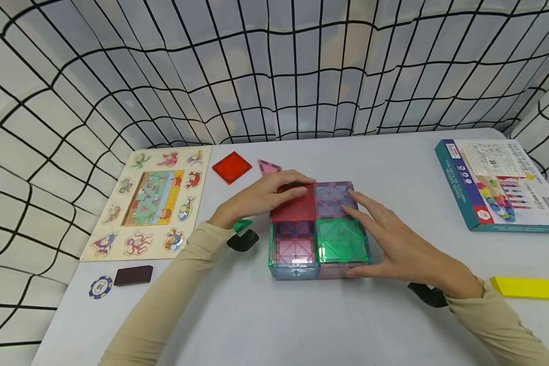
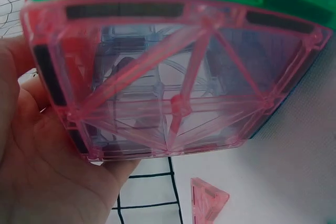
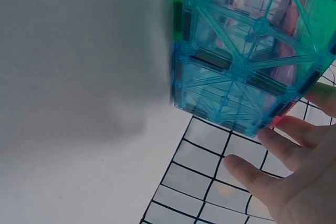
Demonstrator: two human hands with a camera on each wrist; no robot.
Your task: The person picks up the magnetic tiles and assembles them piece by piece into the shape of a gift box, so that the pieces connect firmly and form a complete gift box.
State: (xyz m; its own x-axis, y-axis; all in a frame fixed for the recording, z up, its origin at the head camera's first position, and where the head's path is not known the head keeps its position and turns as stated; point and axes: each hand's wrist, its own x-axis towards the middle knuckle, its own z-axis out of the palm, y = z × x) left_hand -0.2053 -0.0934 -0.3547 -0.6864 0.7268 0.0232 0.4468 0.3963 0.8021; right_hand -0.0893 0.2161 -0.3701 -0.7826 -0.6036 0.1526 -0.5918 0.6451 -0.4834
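Translucent plastic, light and stiff: the low block of coloured magnetic tiles (image 1: 317,229) sits mid-counter (image 1: 265,320), and I judge its panels hold by magnets alone, so a squeeze on one face could pop a seam; best taken by opposite side walls. My left hand (image 1: 265,198) lies flat-fingered on the red top tile, my right hand (image 1: 393,241) rests open against the right side, neither grip closed round anything.

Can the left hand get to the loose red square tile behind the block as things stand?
Probably yes. The left hand rests on the tile block; the red square tile lies flat just beyond it, with only bare table between.
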